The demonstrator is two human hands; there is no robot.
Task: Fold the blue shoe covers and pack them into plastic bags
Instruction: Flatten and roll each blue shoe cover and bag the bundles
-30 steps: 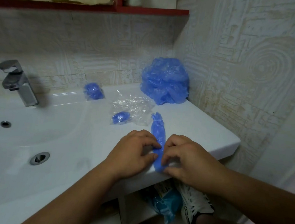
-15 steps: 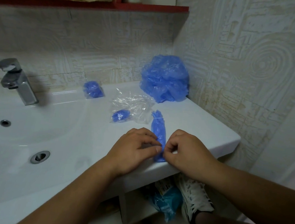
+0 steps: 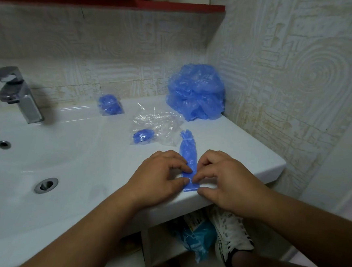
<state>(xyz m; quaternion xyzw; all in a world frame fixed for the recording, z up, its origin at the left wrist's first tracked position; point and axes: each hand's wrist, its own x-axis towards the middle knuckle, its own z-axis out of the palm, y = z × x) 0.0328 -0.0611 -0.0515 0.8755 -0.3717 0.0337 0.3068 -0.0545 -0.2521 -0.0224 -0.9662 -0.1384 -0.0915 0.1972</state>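
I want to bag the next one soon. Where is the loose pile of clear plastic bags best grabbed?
Take the clear plastic bags by the crumpled upper edge, from above on the side nearer the wall. That part stands up in loose folds, easy to pinch; the near-left corner is weighted by a folded blue cover inside.

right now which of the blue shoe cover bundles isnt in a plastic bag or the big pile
The long flattened shoe cover pinched between the left hand and right hand; the two small bundles sit in clear bags.
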